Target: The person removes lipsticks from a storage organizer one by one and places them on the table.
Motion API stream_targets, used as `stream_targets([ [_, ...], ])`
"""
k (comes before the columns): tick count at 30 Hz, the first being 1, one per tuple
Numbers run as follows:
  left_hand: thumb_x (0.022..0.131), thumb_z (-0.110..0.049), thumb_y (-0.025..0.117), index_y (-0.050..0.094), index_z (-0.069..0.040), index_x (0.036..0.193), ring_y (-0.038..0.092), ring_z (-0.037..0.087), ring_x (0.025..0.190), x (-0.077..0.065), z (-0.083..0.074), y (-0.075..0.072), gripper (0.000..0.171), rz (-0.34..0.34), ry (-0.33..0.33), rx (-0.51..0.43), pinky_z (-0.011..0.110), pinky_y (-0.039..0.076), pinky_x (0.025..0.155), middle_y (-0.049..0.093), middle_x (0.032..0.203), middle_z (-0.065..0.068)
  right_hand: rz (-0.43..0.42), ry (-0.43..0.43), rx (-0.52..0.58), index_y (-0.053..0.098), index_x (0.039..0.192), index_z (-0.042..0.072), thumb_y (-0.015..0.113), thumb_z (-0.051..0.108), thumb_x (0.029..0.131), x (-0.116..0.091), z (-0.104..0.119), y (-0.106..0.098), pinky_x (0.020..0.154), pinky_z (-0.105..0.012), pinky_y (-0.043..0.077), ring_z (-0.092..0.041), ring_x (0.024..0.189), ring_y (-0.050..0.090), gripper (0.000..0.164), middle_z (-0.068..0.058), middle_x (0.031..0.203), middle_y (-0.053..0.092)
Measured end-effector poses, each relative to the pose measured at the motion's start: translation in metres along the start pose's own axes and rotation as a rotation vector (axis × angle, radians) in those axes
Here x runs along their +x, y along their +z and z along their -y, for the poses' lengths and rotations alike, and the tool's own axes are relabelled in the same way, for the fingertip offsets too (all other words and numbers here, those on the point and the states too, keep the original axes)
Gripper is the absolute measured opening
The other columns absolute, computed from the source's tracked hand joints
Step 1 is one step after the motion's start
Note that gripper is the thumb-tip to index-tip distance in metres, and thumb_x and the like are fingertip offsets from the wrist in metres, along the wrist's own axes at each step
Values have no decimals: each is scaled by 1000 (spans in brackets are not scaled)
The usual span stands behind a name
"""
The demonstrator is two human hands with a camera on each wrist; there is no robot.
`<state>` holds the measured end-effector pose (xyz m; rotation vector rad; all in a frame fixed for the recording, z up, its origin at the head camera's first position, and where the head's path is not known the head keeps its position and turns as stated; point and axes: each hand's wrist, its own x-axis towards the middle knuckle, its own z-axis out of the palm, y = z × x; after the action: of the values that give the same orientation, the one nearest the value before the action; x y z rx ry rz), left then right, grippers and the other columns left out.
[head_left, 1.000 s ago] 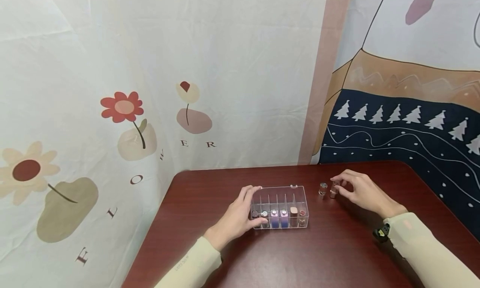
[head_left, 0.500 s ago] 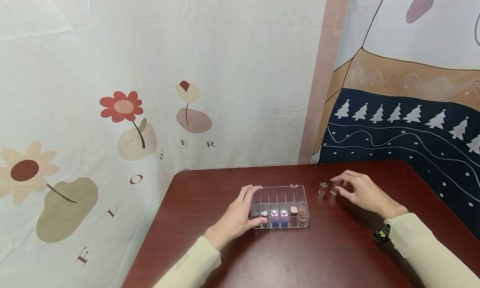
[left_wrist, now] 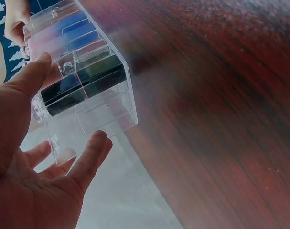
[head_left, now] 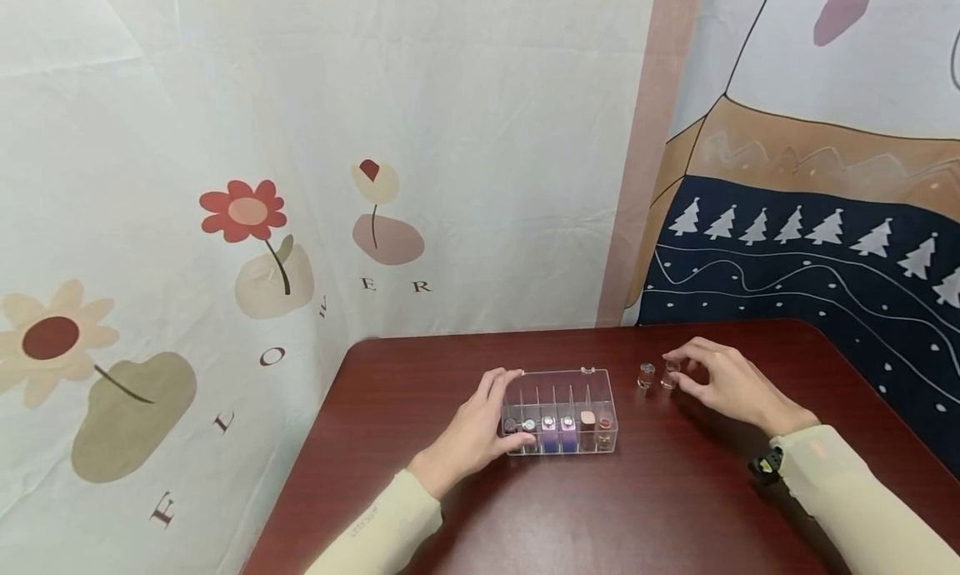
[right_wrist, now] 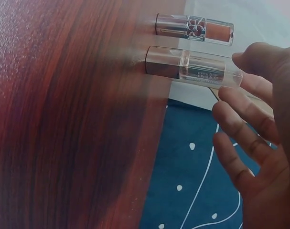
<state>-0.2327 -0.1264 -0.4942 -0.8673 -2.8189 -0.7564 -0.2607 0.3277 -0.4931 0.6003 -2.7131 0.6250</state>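
Note:
My left hand (head_left: 468, 429) holds the left end of a clear divided plastic box (head_left: 612, 400), thumb across its front and fingers at its back. Upright in the box's front row stand several lip tubes, among them purple-and-blue ones (head_left: 550, 437), a brown one with a beige top (head_left: 587, 433) and black ones (left_wrist: 82, 88). My right hand (head_left: 723, 383) pinches the clear top of a lipstick tube (right_wrist: 183, 67) between thumb and index finger. That tube stands upright on the table. Left of it, a second clear-capped lipstick tube (head_left: 646, 377) stands apart from my fingers.
Everything stands on a dark red wooden table (head_left: 465, 517) with rounded far corners. Behind it hangs a pale cloth (head_left: 487, 183) printed with flowers, and at the right a dark blue one (head_left: 787, 267) with white trees. The box's back row shows bare dividers (head_left: 555, 394).
My right fingers and the tube between them have shifted very slightly to the right, away from the second tube. The left hand and the box stay in place.

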Motion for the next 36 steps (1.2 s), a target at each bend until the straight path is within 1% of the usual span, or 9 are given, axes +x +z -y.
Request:
stream_targets([
  [5,97,-40,98,40,-13,176,78,36,112,0,0,0,102,-7,3,-11,51,66,113,48,171,18,-30,-15,-16,84,135,13,94,11,97,-1,2,-1,85,-40,66,-17,102,72,40,-6,127,82],
  [8,97,-40,99,40,-13,176,78,36,114,0,-1,0,102,-10,8,-14,51,66,114,48,170,17,-52,-28,-27,84,136,14,94,14,97,-1,6,-1,88,-47,66,-19,103,72,40,-8,131,81],
  [11,97,-39,99,40,-13,176,78,36,114,-1,-1,0,102,-11,10,-10,51,66,113,49,170,17,-79,-37,-36,83,136,15,94,16,97,-2,11,-3,93,-56,63,-23,106,73,41,-10,133,80],
  [14,97,-39,99,40,-13,176,78,36,115,-1,-1,0,102,-10,10,-10,51,66,114,49,170,18,-109,-52,-38,83,136,17,94,15,96,-2,17,-3,97,-61,59,-26,110,73,41,-10,133,80],
  [16,97,-39,99,40,-12,176,78,36,114,-1,-1,0,102,-10,9,-6,51,66,113,49,170,18,-127,-65,-38,83,136,18,95,15,96,-2,21,-3,99,-61,58,-26,112,73,42,-9,133,80],
  [21,97,-40,99,40,-12,176,78,39,116,-1,-1,0,102,-5,-1,-11,54,66,114,48,171,19,-161,-101,-42,84,135,18,97,12,93,-1,33,-1,97,-57,58,-25,113,72,44,-7,132,80],
  [28,96,-40,99,41,-9,175,78,40,121,-1,-2,2,103,-10,5,-7,55,66,113,48,170,19,-170,-145,-44,85,134,19,98,12,92,-5,46,5,95,-53,59,-20,112,70,45,-2,130,80],
  [34,96,-39,99,41,-10,175,78,35,112,-2,-1,1,102,-13,9,-8,52,67,112,49,169,19,-171,-177,-26,85,133,21,98,13,92,-6,56,10,94,-50,60,-15,112,69,44,3,130,80],
  [36,96,-39,99,41,-11,176,78,35,113,-1,-1,1,102,-11,4,-15,52,66,113,49,169,18,-169,-187,-16,85,134,21,98,14,92,-6,60,12,95,-50,61,-15,113,70,44,3,131,80],
])
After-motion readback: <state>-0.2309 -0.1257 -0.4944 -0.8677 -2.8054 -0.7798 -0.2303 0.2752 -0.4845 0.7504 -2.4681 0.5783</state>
